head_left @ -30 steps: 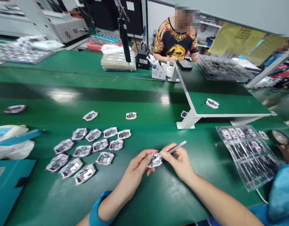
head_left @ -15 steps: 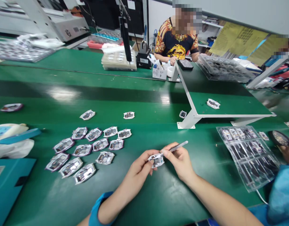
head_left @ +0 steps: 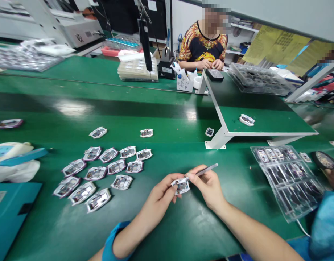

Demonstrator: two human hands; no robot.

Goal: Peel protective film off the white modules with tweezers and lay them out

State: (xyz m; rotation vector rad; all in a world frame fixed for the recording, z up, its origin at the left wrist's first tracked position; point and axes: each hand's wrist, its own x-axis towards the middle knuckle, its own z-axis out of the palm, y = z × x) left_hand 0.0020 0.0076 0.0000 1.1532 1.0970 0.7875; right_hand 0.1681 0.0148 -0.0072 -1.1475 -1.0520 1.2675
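My left hand pinches a small white-framed circuit part just above the green conveyor belt. My right hand grips silver tweezers, and their tip rests on that part. To the left, several similar parts lie in loose rows on the belt.
A clear plastic tray of parts lies at the right. A raised green shelf on white legs carries one part. Loose parts ride the belt. A person works across the line. A teal box sits at the lower left.
My left hand turned the part slightly and raised it a little toward the tweezers. The loose parts on the belt drifted left. The person opposite brought both hands together.
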